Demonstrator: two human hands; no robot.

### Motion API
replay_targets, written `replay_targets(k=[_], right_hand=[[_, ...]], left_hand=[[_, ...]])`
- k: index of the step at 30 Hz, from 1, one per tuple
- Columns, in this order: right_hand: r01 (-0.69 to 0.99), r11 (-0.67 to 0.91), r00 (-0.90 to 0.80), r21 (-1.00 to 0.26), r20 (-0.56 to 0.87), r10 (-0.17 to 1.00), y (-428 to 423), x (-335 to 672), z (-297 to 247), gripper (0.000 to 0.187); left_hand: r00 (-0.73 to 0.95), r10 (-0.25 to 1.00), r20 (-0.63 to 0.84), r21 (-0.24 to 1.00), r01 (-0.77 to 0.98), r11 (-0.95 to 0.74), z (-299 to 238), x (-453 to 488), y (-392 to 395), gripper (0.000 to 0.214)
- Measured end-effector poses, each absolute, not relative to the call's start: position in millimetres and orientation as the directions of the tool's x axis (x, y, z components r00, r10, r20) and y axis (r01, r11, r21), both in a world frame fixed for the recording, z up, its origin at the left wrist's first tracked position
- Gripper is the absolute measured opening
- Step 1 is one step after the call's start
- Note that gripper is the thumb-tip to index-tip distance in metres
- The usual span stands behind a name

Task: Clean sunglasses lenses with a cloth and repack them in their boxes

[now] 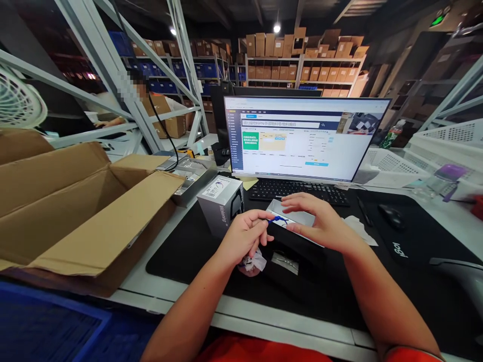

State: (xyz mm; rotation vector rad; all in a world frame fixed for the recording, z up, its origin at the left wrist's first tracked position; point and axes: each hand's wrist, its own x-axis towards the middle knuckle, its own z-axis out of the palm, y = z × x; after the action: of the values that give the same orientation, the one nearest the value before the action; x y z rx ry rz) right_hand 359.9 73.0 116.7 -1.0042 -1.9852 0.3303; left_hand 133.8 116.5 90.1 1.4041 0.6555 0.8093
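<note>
My left hand [245,235] is closed, pinching a thin blue item [278,219] at its fingertips, with crumpled white wrapping [254,261] tucked under the palm. My right hand [317,221] curls around a small open white box [290,213] and holds it just in front of the keyboard [298,191]. Both hands hover over a black desk mat [211,261]. A grey product box [221,201] stands just left of my left hand. A small clear packet [286,261] lies on the mat below the hands.
A large open cardboard carton [83,211] fills the left. The monitor [302,138] shows a software page. A mouse [392,216] and white plastic baskets [445,146] sit right. A metal tray [192,176] lies behind the grey box. Another person sits beyond the rack, far left.
</note>
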Motion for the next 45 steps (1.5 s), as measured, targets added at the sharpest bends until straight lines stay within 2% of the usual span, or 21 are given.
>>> replay_targets(k=[2, 3, 4, 7, 11, 15, 20, 24, 29, 32, 34, 36, 38, 40, 41, 43, 45], right_hand=[[0.6, 0.661, -0.362, -0.451, 0.583, 0.727, 68, 353, 117, 0.061], [0.633, 0.668, -0.39, -0.391, 0.584, 0.712, 67, 348, 115, 0.066], [0.659, 0.675, -0.415, -0.332, 0.587, 0.695, 67, 343, 113, 0.063], [0.682, 0.706, -0.466, -0.19, 0.632, 0.619, 71, 329, 101, 0.038], [0.64, 0.75, -0.425, -0.168, 0.735, 0.528, 79, 325, 92, 0.016], [0.684, 0.709, -0.412, -0.172, 0.711, 0.57, 82, 329, 91, 0.013], [0.732, 0.674, -0.435, -0.098, 0.694, 0.573, 80, 342, 99, 0.016], [0.68, 0.719, -0.481, -0.143, 0.654, 0.585, 75, 356, 114, 0.018], [0.726, 0.66, -0.451, -0.193, 0.59, 0.67, 74, 367, 121, 0.022], [0.752, 0.603, -0.356, -0.266, 0.607, 0.711, 77, 372, 119, 0.018], [0.731, 0.556, -0.225, -0.396, 0.629, 0.744, 78, 374, 119, 0.015], [0.664, 0.491, -0.071, -0.564, 0.606, 0.792, 78, 374, 120, 0.016], [0.581, 0.424, 0.034, -0.695, 0.541, 0.84, 78, 373, 120, 0.022], [0.521, 0.388, 0.066, -0.76, 0.489, 0.87, 79, 371, 120, 0.029], [0.505, 0.383, 0.068, -0.773, 0.478, 0.875, 79, 371, 120, 0.03], [0.517, 0.383, 0.061, -0.766, 0.479, 0.876, 79, 374, 120, 0.03], [0.61, 0.369, 0.029, -0.702, 0.485, 0.874, 78, 380, 122, 0.026]], left_hand=[[0.567, 0.821, 0.072, 0.994, -0.106, -0.014, 89, 135, 117, 0.029], [0.567, 0.821, 0.068, 0.995, -0.095, -0.017, 89, 135, 117, 0.029], [0.568, 0.82, 0.063, 0.997, -0.08, -0.022, 89, 135, 117, 0.029], [0.565, 0.823, 0.061, 0.998, -0.047, -0.042, 89, 134, 117, 0.028], [0.578, 0.808, 0.114, 0.992, -0.103, -0.066, 91, 135, 115, 0.022], [0.607, 0.782, 0.142, 0.988, -0.134, -0.076, 91, 137, 114, 0.023], [0.59, 0.793, 0.151, 0.987, -0.136, -0.087, 94, 132, 115, 0.025], [0.596, 0.79, 0.144, 0.989, -0.119, -0.091, 99, 126, 112, 0.029], [0.596, 0.788, 0.154, 0.988, -0.11, -0.111, 95, 131, 110, 0.028], [0.581, 0.791, 0.192, 0.981, -0.113, -0.155, 90, 136, 111, 0.023], [0.597, 0.772, 0.217, 0.975, -0.092, -0.203, 87, 136, 112, 0.021], [0.639, 0.722, 0.263, 0.951, -0.046, -0.306, 84, 132, 112, 0.032], [0.683, 0.664, 0.304, 0.886, 0.053, -0.46, 80, 126, 111, 0.058], [0.693, 0.654, 0.304, 0.788, 0.203, -0.581, 73, 120, 109, 0.084], [0.676, 0.676, 0.295, 0.745, 0.28, -0.605, 68, 118, 108, 0.089], [0.62, 0.729, 0.29, 0.694, 0.388, -0.606, 59, 114, 106, 0.075], [0.577, 0.759, 0.302, 0.67, 0.438, -0.6, 51, 110, 103, 0.046]])
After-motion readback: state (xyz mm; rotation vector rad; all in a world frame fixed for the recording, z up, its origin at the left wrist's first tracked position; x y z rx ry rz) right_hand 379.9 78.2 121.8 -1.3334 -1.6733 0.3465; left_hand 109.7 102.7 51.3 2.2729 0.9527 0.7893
